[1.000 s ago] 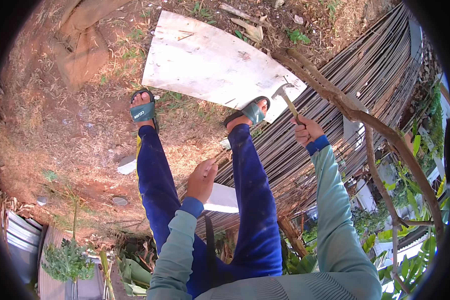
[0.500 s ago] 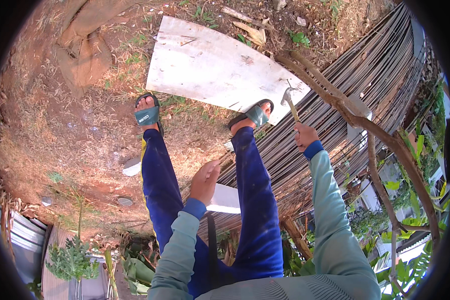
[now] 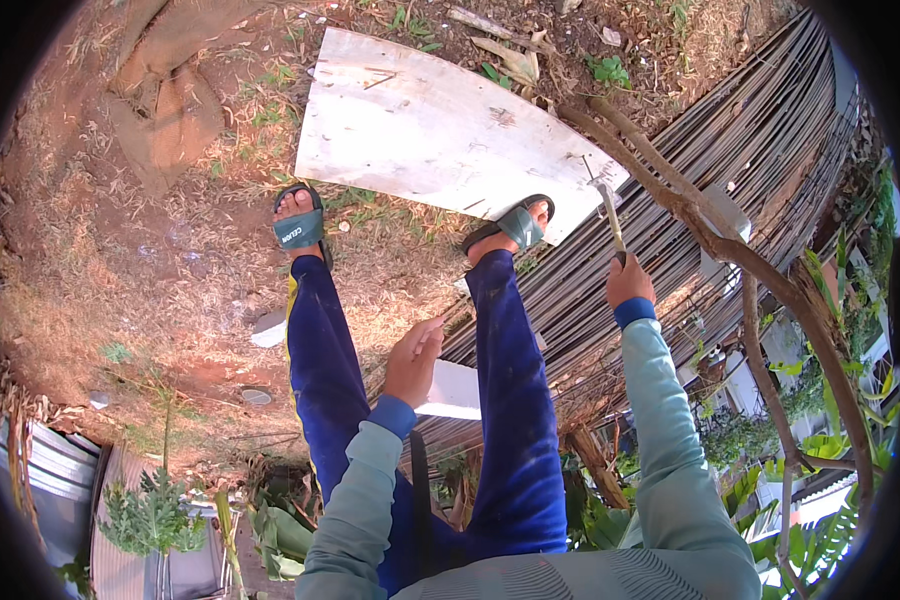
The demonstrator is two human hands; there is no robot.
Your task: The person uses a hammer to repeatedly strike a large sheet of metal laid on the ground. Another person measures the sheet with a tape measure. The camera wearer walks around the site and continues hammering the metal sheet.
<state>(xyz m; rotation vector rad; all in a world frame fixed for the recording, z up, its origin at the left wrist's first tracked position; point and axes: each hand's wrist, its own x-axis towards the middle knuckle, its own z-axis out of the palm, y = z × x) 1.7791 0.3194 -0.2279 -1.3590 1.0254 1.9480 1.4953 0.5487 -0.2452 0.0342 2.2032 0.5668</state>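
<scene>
My right hand (image 3: 631, 282) is closed around the dark grip of a hammer (image 3: 611, 217) with a pale shaft and a metal head. The hammer head is over the right end of a whitish board (image 3: 420, 125), close to a thin, nail-like piece (image 3: 587, 166) sticking up there; whether they touch I cannot tell. My left hand (image 3: 412, 362) hovers above my lap between my legs. Its fingers are loosely extended, with nothing visible in them. My right foot, in a green sandal (image 3: 520, 229), rests at the board's near edge; my left sandal (image 3: 297, 229) is on the ground.
A long bundle of thin brown sticks (image 3: 740, 150) runs diagonally along the right. A bent branch (image 3: 715, 240) crosses over it. A white flat piece (image 3: 454, 391) lies behind my right leg. Dry leaf litter covers the ground; a leafy plant (image 3: 155, 515) stands at lower left.
My right hand has shifted slightly right and down, and the hammer is tilted differently, its head now lower-profile beside the nail-like piece. My left hand has barely moved. The view has shifted slightly.
</scene>
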